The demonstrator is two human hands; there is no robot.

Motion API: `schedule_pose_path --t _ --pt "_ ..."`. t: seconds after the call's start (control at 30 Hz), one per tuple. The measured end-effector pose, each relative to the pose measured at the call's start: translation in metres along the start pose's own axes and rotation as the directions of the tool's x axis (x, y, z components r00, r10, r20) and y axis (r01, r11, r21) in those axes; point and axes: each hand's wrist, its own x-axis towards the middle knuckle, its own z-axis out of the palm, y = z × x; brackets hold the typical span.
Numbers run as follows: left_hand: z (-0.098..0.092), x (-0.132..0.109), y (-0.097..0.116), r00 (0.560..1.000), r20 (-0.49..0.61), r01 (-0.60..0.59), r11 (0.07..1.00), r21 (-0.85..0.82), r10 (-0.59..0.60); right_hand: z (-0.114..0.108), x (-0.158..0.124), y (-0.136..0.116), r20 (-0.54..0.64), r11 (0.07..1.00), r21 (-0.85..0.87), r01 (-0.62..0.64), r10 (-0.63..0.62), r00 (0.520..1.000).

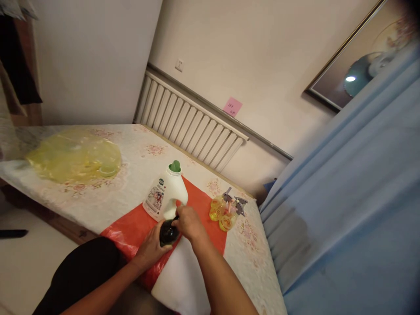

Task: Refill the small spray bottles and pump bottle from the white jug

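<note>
Cupped in my left hand (151,246) is a glossy dark rounded container (168,233), its exact kind unclear. My right hand (187,222) is closed at the container's upper right edge, fingers curled against it. A small orange-red bit (178,203) shows by the right fingers; what it belongs to is hidden. Just behind the hands stands a white detergent jug (175,187) with a printed label, a handle and a green spout (175,166) in its uncapped mouth. A red plastic sheet (127,228) lies under the jug.
To the right stand bottles of yellow liquid (223,214) with grey trigger heads. A yellow plastic bag (75,157) lies at left on the floral tablecloth (183,159). A smooth white object (183,278) is in front. Beyond are a radiator (193,118) and a blue curtain (344,197).
</note>
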Motion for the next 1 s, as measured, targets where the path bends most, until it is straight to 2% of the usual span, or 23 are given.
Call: schedule_pose_path --t 0.13,0.27,0.33,0.4,0.5,0.63,0.73,0.87,1.0 --pt "0.001 0.001 -0.003 0.998 0.056 -0.036 0.996 0.079 0.031 0.020 0.001 -0.003 0.034 1.000 -0.022 -0.001 0.001 0.999" --pt "0.003 0.002 -0.009 0.997 0.062 -0.046 0.991 0.122 0.039 0.018 -0.007 0.000 0.034 1.000 -0.005 -0.008 0.008 0.999" --pt "0.003 0.002 -0.010 0.997 0.063 -0.042 0.990 0.135 0.033 0.012 -0.011 0.004 -0.001 0.997 0.065 -0.031 0.031 1.000" --pt "0.003 0.001 -0.010 0.998 0.061 -0.044 0.990 0.133 0.036 0.009 -0.016 0.011 -0.067 0.973 0.210 -0.095 0.111 0.992" --pt "0.003 0.001 -0.009 0.998 0.046 -0.056 0.992 0.110 0.052 0.018 -0.026 0.027 -0.127 0.862 0.469 -0.193 0.281 0.951" --pt "0.004 0.004 -0.012 0.999 0.034 -0.038 0.994 0.104 0.034 0.054 -0.053 0.049 -0.127 0.672 0.707 -0.219 0.426 0.896" --pt "0.004 0.010 -0.017 0.999 0.036 -0.036 0.993 0.114 0.032 0.080 -0.084 0.068 -0.151 0.647 0.716 -0.262 0.510 0.847" --pt "0.002 0.017 -0.019 0.995 0.085 -0.058 0.987 0.149 0.046 0.100 -0.130 0.097 -0.250 0.700 0.629 -0.338 0.595 0.764" --pt "0.001 0.022 -0.018 0.994 0.108 -0.043 0.977 0.207 0.020 0.116 -0.165 0.115 -0.334 0.785 0.512 -0.348 0.556 0.761"
